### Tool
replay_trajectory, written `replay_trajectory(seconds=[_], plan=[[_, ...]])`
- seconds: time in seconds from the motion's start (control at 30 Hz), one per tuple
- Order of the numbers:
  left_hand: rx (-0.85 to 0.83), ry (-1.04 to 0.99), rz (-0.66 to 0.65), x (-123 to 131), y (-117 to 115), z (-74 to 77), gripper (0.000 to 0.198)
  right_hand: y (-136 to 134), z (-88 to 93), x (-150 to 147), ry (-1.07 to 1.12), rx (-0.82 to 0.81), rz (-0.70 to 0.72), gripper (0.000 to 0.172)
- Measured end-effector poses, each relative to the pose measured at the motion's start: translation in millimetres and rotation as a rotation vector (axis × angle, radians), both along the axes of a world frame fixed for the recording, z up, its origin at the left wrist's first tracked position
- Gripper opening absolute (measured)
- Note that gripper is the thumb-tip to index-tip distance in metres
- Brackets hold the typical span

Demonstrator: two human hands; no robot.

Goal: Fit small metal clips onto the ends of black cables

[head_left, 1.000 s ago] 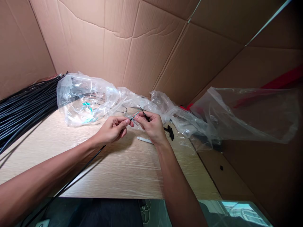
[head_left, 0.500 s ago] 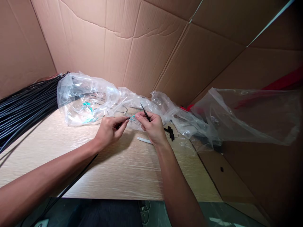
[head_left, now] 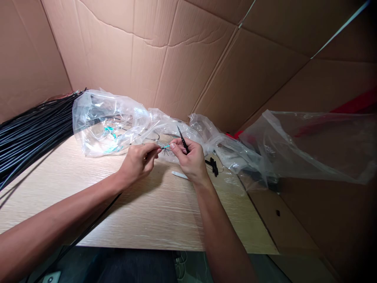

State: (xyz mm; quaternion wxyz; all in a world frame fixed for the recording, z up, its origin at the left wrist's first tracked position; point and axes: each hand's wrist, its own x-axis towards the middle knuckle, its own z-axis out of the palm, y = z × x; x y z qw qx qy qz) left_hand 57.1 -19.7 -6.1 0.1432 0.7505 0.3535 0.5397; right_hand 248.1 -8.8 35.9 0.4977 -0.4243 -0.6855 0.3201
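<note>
My left hand (head_left: 137,162) pinches a thin black cable (head_left: 97,214), which runs back under my forearm. Its end sticks out past my fingertips as a short teal wire (head_left: 165,147) with a fan of fine, frayed strands (head_left: 167,152) below it. My right hand (head_left: 189,157) is a finger's length away, shut on slim black tweezers (head_left: 183,139) that point up and away from me. The tweezer tips are clear of the teal wire. My fingers hide most of the tweezers' lower part.
A thick bundle of black cables (head_left: 35,133) lies at the left, beside a crumpled clear plastic bag (head_left: 103,125) with teal bits inside. Clear plastic sheeting (head_left: 309,149), a white stick (head_left: 179,175) and small black parts (head_left: 213,166) lie on the wood-grain table (head_left: 176,220). Cardboard (head_left: 118,51) walls it in.
My hands have drawn slightly closer together. The tweezers now stand more upright, and my left fingers have closed in on the cable end. The view has shifted slightly.
</note>
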Motion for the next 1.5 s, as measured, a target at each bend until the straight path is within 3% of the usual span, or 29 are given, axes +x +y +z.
replay_trajectory(seconds=[0.13,0.2,0.4,0.57,0.8,1.0,1.17,1.33,1.5], plan=[[-0.444,-0.185,-0.234,1,-1,6.7,0.034,0,0.6,0,-0.007,0.001,0.013,0.018],[-0.516,-0.263,-0.266,1,0,7.3,0.035,0,0.1,0,0.004,-0.014,0.01,0.02],[-0.428,-0.34,-0.154,2,3,1.2,0.026,3,-3.7,-4,0.051,-0.076,0.043,0.031],[-0.504,-0.514,-0.283,3,8,0.3,0.038,5,-13.4,-8,0.158,-0.159,0.064,0.029],[-0.651,-0.757,-0.43,2,13,7.2,0.035,5,-19.7,-14,0.073,-0.148,0.034,0.027],[-0.674,-0.758,-0.48,2,11,13.9,0.034,2,-14.1,-17,0.242,-0.183,-0.009,0.023],[-0.639,-0.722,-0.486,1,12,13.5,0.033,2,-11.4,-16,0.236,-0.137,-0.112,0.029],[-0.644,-0.633,-0.489,3,11,7.3,0.036,3,-10.4,-18,0.333,-0.269,0.025,0.029],[-0.721,-0.667,-0.509,4,10,7.3,0.036,3,-10.7,-17,0.382,-0.275,0.027,0.031]])
